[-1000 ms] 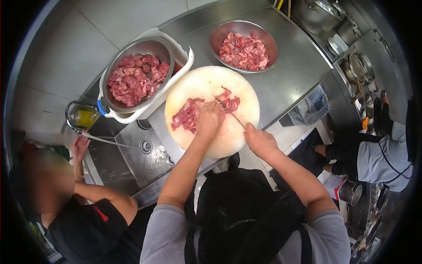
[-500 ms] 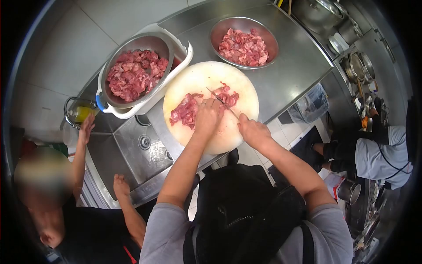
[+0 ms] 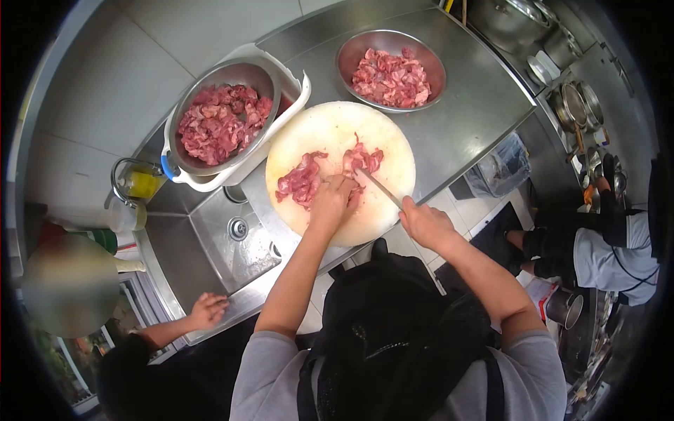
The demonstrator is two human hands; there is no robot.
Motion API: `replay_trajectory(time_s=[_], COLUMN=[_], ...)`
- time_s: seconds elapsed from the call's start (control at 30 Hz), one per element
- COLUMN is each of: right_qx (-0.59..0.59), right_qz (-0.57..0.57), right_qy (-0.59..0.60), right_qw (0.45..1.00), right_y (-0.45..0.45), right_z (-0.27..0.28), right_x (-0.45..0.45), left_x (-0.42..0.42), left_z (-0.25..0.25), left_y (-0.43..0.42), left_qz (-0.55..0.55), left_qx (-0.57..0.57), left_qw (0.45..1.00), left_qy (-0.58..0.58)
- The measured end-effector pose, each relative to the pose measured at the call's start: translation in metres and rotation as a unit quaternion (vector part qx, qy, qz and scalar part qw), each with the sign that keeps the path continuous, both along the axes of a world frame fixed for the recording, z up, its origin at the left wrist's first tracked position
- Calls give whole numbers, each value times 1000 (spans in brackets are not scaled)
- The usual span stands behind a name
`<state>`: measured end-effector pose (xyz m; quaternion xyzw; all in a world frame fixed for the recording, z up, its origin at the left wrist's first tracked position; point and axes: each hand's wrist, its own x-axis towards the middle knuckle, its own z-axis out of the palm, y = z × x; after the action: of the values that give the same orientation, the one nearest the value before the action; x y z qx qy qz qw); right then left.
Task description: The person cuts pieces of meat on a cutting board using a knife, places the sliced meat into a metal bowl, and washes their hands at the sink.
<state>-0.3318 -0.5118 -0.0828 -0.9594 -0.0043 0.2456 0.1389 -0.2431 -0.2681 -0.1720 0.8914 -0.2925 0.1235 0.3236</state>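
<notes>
Knife (image 3: 382, 189) over the round cutting board (image 3: 379, 214) — long axis slanting, handle at board's near-right edge, blade pointing away and leftward, tip at the smaller meat pile (image 3: 364, 157) just right of board centre. Right hand (image 3: 427, 224) clamped round the handle; left hand (image 3: 333, 203) over board's middle, fingers bent at the meat — can't tell if pinching. Larger meat heap (image 3: 300, 181) on board's left; beyond board, steel bowl (image 3: 437, 74) far right, second bowl (image 3: 247, 70) in white tub (image 3: 210, 184) far left.

Meat (image 3: 302, 184) on board (image 3: 337, 126), 2 bowls (image 3: 386, 40) beyond
</notes>
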Motion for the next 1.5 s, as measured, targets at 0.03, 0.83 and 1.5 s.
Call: replay_trajectory(time_s=[0.03,0.83,1.5], right_qx=[2,-5,-5], right_qz=[0,5,-39], right_qy=[0,-11,-18], right_qw=[1000,1000,999], right_y=[-6,-16,9], right_z=[0,16,39], right_x=[3,-1,-2], left_x=[-4,8,29], left_z=[1,23,16], left_y=[3,-10,-4], left_qz=[-1,154,149], left_qx=[0,-32,-77], left_qw=[1000,978,980], left_qy=[7,138,102])
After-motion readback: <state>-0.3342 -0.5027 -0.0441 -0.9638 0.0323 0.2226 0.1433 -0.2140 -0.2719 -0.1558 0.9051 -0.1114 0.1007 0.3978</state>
